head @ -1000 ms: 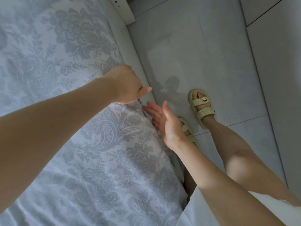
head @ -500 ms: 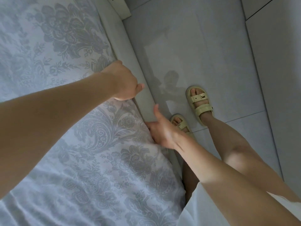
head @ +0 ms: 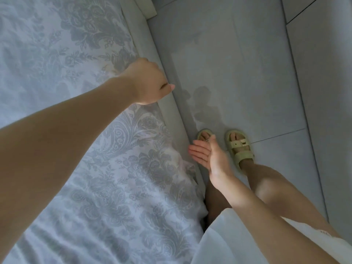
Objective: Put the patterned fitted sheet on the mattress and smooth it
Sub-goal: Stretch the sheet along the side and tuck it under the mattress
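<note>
The patterned fitted sheet, white with a grey floral print, covers the top of the mattress on the left. Along the mattress's right side, a plain pale strip shows below the sheet's edge. My left hand reaches across to that edge with its fingers curled down over the sheet's border, gripping it; the fingertips are hidden. My right hand is held flat beside the mattress's side, palm toward it and fingers straight, holding nothing.
Grey floor tiles run along the right of the bed. My feet, in pale yellow sandals, stand close to the mattress's side. A white piece of bed frame shows at the top.
My right hand has come off the sheet's edge and now sits a little away from the mattress's side, fingers straightened. My left hand has kept its curled hold at the edge.
</note>
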Available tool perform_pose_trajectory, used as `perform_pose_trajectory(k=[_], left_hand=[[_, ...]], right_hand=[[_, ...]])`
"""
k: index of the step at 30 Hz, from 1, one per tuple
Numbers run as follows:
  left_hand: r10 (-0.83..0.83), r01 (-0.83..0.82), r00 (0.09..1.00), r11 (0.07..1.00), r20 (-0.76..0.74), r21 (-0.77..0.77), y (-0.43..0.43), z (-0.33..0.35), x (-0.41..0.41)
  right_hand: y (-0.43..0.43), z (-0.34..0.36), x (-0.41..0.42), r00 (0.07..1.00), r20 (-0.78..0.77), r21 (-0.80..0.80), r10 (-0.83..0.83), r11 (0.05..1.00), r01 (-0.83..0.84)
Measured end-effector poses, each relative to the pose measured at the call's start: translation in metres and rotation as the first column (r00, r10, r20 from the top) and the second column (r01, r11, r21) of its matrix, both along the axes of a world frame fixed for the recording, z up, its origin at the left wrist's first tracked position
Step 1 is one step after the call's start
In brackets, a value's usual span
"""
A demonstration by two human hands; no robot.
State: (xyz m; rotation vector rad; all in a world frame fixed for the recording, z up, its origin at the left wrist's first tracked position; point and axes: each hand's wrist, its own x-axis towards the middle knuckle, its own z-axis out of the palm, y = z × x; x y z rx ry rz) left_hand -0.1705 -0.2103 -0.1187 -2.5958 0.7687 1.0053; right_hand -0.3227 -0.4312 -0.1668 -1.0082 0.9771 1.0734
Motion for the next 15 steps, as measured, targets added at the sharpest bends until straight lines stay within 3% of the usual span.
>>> perform_pose_trajectory(k=[2,5,10,15], left_hand=[[0.024,-0.022,1.000,0.995,0.013,-0.094,-0.017,0.006,-0.021],[-0.023,0.015,0.998,0.990,-0.061,-0.138,-0.058,0.013,-0.066],[-0.105,0.124,0.975,0.989,-0.198,0.083,-0.089,0.004,-0.118],[-0.116,0.179,0.959,0.955,-0.259,0.235,-0.103,0.000,-0.124]], right_hand=[[-0.025,0.003,-0.009,0.999,0.047,-0.027,0.028,0.999,-0.026],[-0.042,0.012,-0.019,0.985,0.050,0.054,0.165,0.984,-0.168],[-0.036,0.019,-0.036,0.939,0.113,0.191,0.325,0.920,-0.342],[-0.037,0.027,-0.067,0.963,0.127,0.285,0.239,0.921,-0.266]])
